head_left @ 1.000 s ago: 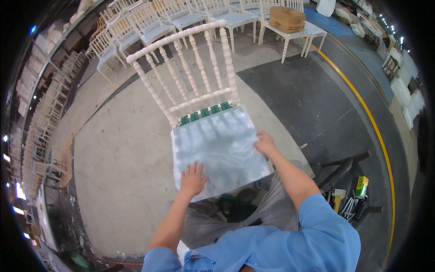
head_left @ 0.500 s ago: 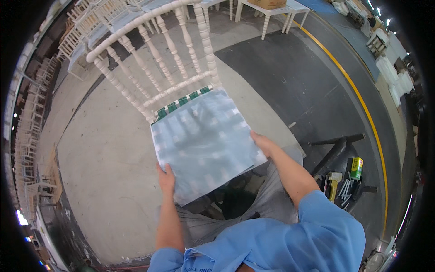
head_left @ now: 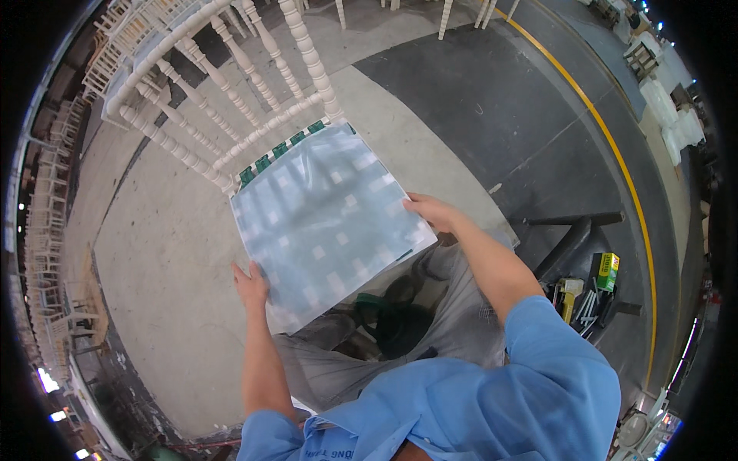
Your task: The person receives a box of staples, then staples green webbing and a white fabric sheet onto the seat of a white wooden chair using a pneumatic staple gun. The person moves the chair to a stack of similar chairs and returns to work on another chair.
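Note:
A white chair with turned spindles in its back (head_left: 250, 73) stands before me. Green webbing (head_left: 263, 163) crosses its seat, showing bare along the back edge. Over the rest of the seat lies a translucent whitish sheet (head_left: 323, 223), through which the woven strips show as a pale checked pattern. My right hand (head_left: 432, 211) grips the sheet at the seat's right edge, thumb on top and the other fingers partly hidden. At the left edge my left hand (head_left: 251, 284) has its thumb and fingers apart, right beside the sheet.
Right of my legs, a dark stand (head_left: 573, 246) holds a green and yellow box (head_left: 607, 270), a yellow-handled tool (head_left: 569, 296) and thin metal pieces. More white chairs (head_left: 50, 223) line the left side. A yellow line (head_left: 615, 165) curves along the floor at right.
The chair and sheet have shifted left in view. The sheet lies flatter, with the checks clearer. My left hand has moved left and its fingers have spread; my right still holds its edge.

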A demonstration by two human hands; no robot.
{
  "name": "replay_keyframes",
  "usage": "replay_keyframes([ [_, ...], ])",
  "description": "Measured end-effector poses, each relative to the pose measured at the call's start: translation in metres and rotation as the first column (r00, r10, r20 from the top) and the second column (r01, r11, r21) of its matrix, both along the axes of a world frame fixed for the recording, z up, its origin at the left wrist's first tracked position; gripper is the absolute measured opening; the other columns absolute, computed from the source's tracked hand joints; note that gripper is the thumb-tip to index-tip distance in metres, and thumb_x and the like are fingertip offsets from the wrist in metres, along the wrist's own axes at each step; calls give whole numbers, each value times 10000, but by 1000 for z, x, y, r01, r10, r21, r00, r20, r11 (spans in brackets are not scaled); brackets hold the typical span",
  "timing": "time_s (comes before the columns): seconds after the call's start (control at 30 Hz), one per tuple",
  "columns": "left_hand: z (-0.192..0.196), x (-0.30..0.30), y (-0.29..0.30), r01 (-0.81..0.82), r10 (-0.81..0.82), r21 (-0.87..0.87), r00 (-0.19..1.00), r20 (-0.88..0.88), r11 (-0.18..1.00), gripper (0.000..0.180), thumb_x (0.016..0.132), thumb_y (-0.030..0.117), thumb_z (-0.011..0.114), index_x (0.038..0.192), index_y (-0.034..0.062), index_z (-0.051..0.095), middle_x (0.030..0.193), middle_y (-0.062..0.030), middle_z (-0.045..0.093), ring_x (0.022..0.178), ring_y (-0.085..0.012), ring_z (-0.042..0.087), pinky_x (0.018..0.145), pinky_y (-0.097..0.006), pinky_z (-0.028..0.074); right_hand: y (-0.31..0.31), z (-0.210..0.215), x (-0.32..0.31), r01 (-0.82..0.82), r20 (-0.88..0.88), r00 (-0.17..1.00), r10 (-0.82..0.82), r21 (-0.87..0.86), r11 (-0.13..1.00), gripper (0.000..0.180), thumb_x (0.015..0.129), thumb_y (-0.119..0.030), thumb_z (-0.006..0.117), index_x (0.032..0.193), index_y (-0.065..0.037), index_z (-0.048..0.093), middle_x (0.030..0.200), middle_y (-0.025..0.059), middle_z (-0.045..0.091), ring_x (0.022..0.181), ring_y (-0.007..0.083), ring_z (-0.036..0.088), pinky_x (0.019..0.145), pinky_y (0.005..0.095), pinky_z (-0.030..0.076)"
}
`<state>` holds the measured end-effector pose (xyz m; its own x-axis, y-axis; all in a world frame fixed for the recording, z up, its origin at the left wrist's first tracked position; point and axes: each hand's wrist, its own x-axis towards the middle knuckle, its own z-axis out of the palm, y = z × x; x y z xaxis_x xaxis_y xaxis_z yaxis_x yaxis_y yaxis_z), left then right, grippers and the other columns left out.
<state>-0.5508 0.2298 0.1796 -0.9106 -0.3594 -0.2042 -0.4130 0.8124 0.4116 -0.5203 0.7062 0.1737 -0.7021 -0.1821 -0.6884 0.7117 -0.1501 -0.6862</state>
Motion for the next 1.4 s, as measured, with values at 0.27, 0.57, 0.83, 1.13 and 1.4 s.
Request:
replay_keyframes([
  [0.27,-10,26,48,326,-327,-282,944,44,902,665,1088,505,425,1682,222,328,1783,-98,177,1614,-475,123,1267,-695,80,17,-5,40,-66,-175,980,89,137,988,679,985,1,650,1622,-66,426,1476,120,605,1286,224,602,1106,363,470],
  [0.57,3,16,43,344,-348,-343,936,52,874,645,1092,489,441,1679,244,338,1775,-80,212,1611,-485,124,1277,-680,48,16,-10,50,31,-196,981,7,188,982,648,945,-1,716,1560,-46,518,1199,120,707,1049,195,672,930,340,541],
  [0.83,-3,76,188,755,-780,-198,613,-126,625,668,1072,465,517,1669,213,354,1744,-103,287,1593,-492,193,1267,-678,132,25,2,56,64,-176,984,11,416,907,634,957,-87,746,1549,-41,525,1242,116,696,1117,192,648,981,327,510],
  [1.13,-1,90,186,753,-782,-233,620,-62,615,624,1084,427,511,1650,192,395,1733,-126,307,1583,-503,209,1278,-648,128,154,103,221,661,-523,740,-423,447,602,332,1004,-185,731,1296,-27,709,1055,15,709,962,118,656,860,277,529],
  [1.4,-9,70,300,826,-838,-165,506,-205,539,626,1089,434,491,1649,174,391,1744,-86,293,1589,-499,193,1286,-642,120,223,89,462,222,-88,842,-532,956,192,400,891,-262,829,1122,51,740,1004,141,771,894,227,723,832,370,556],
])
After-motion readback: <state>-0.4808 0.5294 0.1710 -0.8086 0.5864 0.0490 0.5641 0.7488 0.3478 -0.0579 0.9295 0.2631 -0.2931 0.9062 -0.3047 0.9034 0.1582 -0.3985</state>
